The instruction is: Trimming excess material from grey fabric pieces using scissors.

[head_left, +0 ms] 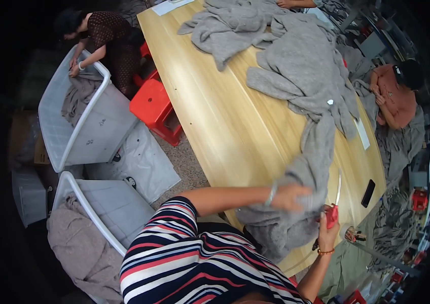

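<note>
My left hand (291,196) grips a grey knitted garment (310,167) that trails from the near table edge up toward a heap of grey knitwear (301,61). My right hand (329,230) holds a red-handled tool (332,215) with a thin curved blade, close against the garment's lower right side. The garment's bunched end hangs over the edge of the long wooden table (225,116) in front of me.
A black phone (367,193) lies on the table at the right. White bins (83,131) with grey garments stand at the left, beside red stools (155,104). One person bends over the far bin (98,38); another sits at the right (395,93).
</note>
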`<state>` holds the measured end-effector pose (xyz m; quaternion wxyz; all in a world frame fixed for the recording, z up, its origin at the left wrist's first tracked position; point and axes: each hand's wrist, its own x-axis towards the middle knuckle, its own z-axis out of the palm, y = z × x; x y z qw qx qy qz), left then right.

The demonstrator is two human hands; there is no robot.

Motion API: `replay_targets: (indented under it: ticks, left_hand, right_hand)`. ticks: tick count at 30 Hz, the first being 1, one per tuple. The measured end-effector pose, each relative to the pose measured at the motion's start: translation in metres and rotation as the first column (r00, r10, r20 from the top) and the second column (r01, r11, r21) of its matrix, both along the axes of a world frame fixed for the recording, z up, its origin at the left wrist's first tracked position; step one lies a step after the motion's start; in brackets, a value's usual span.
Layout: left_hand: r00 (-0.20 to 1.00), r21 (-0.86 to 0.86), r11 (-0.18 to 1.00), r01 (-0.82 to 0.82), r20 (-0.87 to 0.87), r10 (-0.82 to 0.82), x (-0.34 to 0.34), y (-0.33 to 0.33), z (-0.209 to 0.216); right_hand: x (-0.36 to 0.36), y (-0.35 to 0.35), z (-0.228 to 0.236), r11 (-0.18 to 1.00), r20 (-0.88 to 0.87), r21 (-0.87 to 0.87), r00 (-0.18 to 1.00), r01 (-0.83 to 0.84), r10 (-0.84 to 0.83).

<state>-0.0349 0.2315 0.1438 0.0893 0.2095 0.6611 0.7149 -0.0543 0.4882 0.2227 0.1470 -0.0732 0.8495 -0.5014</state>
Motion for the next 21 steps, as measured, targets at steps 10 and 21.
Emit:
replay_targets:
  ticks: [10,21]
  left_hand:
    - [0.566,0.026,0.995,-0.101,0.824,0.036,0.094,-0.012,-0.073]
    - [0.853,-0.226,0.823,0.521,0.133,-0.504,0.098,-0.015,0.079]
  right_hand:
    - [-0.016,-0.035,0.002,0.915,-0.115,0.374,0.971,-0.153,0.209]
    - [-0.033,-0.064,0.016,0.849,0.017,0.489,0.975,-0.201,0.221]
